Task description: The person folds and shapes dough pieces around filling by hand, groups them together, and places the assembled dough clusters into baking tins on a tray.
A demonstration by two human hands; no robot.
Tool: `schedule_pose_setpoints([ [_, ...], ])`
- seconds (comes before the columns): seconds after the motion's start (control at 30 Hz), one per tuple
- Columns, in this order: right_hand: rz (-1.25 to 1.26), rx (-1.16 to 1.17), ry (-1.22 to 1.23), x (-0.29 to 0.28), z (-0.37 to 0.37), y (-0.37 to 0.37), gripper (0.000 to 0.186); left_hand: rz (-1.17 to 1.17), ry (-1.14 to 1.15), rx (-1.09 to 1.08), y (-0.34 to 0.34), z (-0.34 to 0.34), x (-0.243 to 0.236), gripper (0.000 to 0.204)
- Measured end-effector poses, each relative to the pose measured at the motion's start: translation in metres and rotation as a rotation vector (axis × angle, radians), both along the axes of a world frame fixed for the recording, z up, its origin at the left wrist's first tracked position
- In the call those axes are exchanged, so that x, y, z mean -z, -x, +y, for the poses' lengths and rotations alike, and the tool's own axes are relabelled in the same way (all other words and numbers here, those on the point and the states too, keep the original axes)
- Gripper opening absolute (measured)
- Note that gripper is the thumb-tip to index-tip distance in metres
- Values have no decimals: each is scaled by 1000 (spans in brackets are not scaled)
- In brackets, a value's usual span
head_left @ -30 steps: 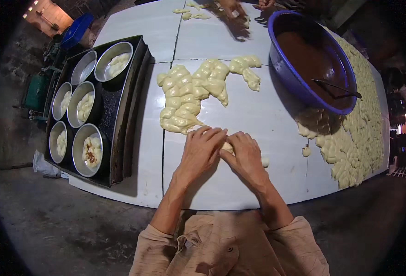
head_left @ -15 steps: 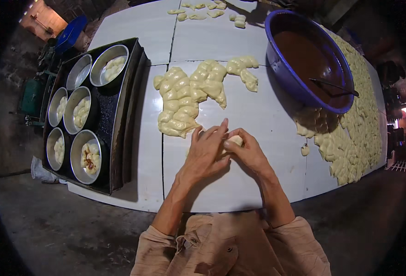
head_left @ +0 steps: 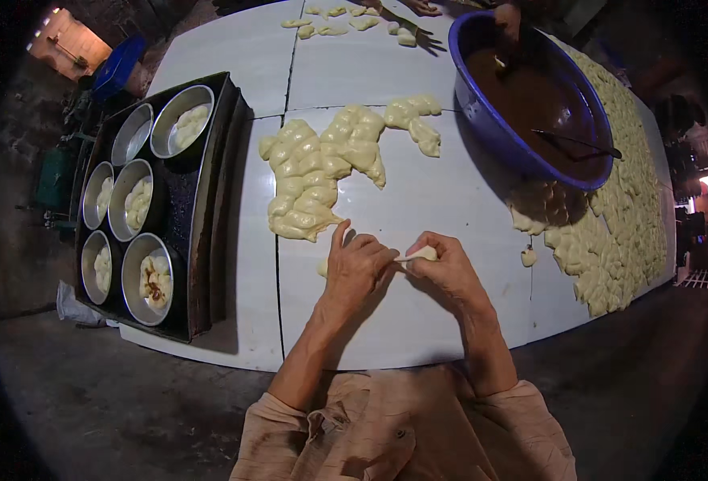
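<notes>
A small piece of pale dough (head_left: 424,253) is stretched thin between my two hands, just above the white table. Its thicker end sits between the thumb and fingers of my right hand (head_left: 455,276), which is closed on it. My left hand (head_left: 356,268) grips the thin end, its index finger lifted toward the big dough slab. That glossy, lumpy slab (head_left: 302,180) lies just beyond my left hand, and a smaller dough strip (head_left: 414,116) adjoins it to the right. A bit of dough (head_left: 322,267) shows beside my left hand, mostly hidden.
On the left, a black tray (head_left: 182,188) holds several round metal pans (head_left: 147,279), most with dough pieces. A purple basin (head_left: 494,144) of brown liquid with a dark-handled utensil (head_left: 574,144) stands right, another person's hand (head_left: 508,24) over it. Dough pieces (head_left: 610,256) cover the right side.
My hands have moved apart, drawing the dough out into a thin neck. Another person's hand has come over the basin, and another hand appears at the table's far edge.
</notes>
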State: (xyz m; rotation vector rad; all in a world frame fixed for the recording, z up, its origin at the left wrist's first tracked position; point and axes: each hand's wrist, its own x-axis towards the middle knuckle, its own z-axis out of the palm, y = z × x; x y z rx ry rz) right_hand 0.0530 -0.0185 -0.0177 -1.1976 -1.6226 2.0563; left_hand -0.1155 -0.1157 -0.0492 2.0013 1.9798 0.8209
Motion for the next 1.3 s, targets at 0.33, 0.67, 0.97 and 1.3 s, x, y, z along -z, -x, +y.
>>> schedule_pose_setpoints([
  [0.33,300,325,241,-39,22,-50,40,-231,67,-15,-26,20,-53,92],
  [0.67,-28,351,-665,-20,27,-72,25,-1048,350,-75,-79,63,-50,40],
  [0.97,764,465,139,-79,44,-86,14,-1297,-481,136,-168,127,-67,99],
  [1.3,-68,118,-524,-79,242,-88,21,-1440,197,-11,-130,114,-33,47],
])
